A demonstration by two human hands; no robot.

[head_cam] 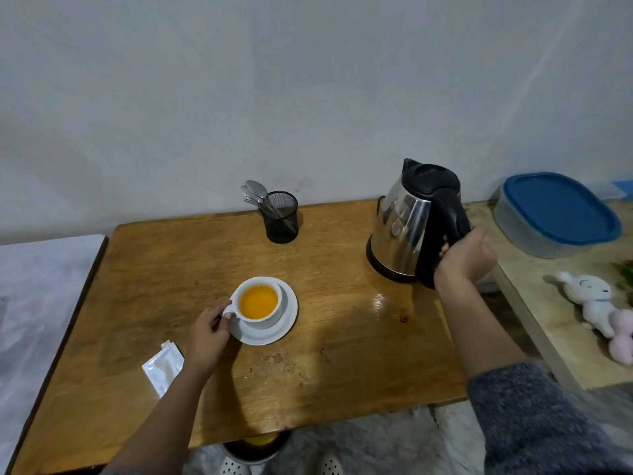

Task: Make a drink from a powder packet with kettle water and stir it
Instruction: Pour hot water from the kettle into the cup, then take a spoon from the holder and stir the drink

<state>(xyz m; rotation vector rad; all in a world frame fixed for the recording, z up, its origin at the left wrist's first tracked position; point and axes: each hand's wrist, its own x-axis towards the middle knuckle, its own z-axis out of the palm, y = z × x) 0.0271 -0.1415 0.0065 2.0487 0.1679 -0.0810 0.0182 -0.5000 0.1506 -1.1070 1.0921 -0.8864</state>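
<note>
While the right hand [467,257] is clenched around the black handle of the steel kettle [411,221], which stands upright at the back right of the wooden worktop [342,354], the left hand [209,332] pinches the handle of the white cup [258,301]. The cup sits on a white saucer [286,320] and holds orange liquid. A torn white packet [164,366] lies just left of the left wrist. Spoons [255,193] stand in a black mesh holder [282,217] by the wall.
</note>
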